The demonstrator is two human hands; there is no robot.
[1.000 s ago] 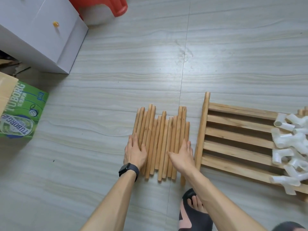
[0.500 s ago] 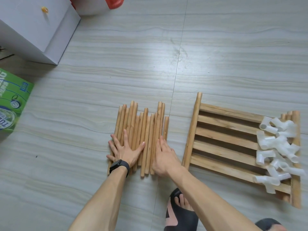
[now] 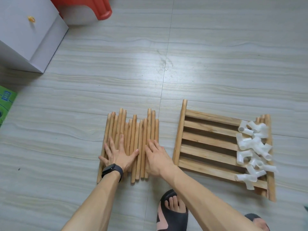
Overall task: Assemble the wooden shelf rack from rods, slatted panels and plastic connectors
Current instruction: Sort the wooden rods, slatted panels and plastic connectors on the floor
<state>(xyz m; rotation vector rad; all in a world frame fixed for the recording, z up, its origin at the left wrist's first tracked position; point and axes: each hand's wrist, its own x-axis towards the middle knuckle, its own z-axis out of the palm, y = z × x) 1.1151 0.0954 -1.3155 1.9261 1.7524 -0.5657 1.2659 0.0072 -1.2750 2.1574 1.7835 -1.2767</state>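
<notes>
Floor tiles (image 3: 216, 55) in pale grey grain carry your row of wooden rods (image 3: 133, 130), your left hand (image 3: 119, 156) spread and right hand (image 3: 156, 158) flat upon them, the slatted panel (image 3: 208, 142) with white connectors (image 3: 253, 147) just right, a white cabinet (image 3: 28, 34) far left.

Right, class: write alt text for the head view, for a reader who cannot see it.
The left hand and right hand rest flat on wooden rods on the floor; beside them, white plastic connectors lie piled on a slatted panel.
</notes>
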